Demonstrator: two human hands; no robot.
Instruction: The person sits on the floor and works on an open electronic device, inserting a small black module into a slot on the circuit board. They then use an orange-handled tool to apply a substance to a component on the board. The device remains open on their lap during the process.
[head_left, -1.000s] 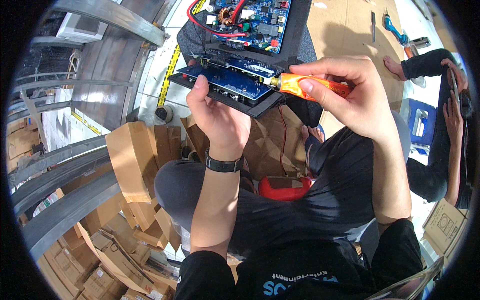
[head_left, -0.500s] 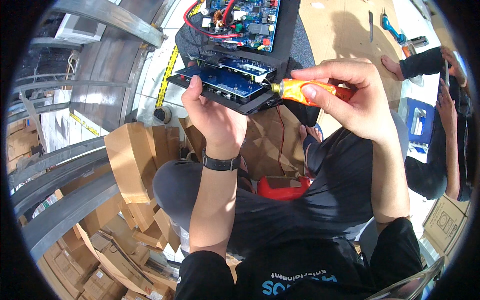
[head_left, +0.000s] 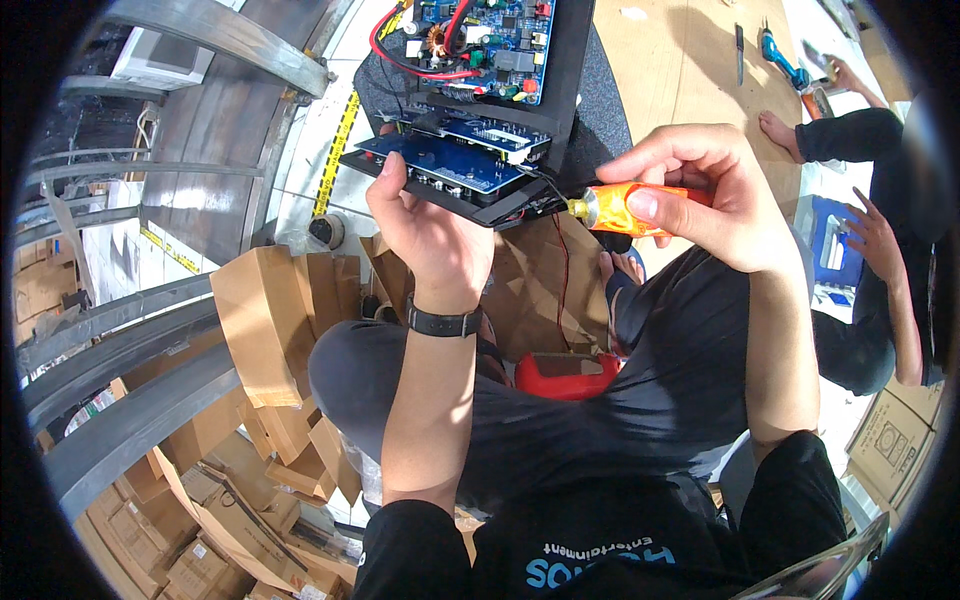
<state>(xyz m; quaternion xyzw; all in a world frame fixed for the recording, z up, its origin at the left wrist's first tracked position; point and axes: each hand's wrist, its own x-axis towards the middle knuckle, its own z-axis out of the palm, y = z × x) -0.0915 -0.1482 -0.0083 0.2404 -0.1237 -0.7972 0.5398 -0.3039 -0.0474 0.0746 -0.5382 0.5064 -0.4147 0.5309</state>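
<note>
My left hand [head_left: 432,235] grips a black panel [head_left: 492,213] from below, thumb up along its near edge. Blue circuit boards [head_left: 430,164] are mounted on that panel, which is slightly tilted. Pinched between the thumb and fingers of my right hand [head_left: 715,195] is an orange glue tube [head_left: 612,206]. Its nozzle points left, just off the panel's right corner, near a thin black cable. Beyond the panel, a larger blue circuit board [head_left: 515,50] with red and black wires sits in a black housing [head_left: 572,60].
Cardboard boxes [head_left: 262,320] and metal rails [head_left: 130,430] fill the left side. A red container [head_left: 567,375] stands between my legs. On the cardboard at right lie a thin dark tool [head_left: 740,55] and a teal tool [head_left: 785,62]. A co-worker [head_left: 890,190] sits at far right beside a blue case [head_left: 832,240].
My right hand has drawn the glue tube slightly right and down, away from the panel's corner. My left hand has barely moved. The co-worker's arm now reaches out near the teal tool.
</note>
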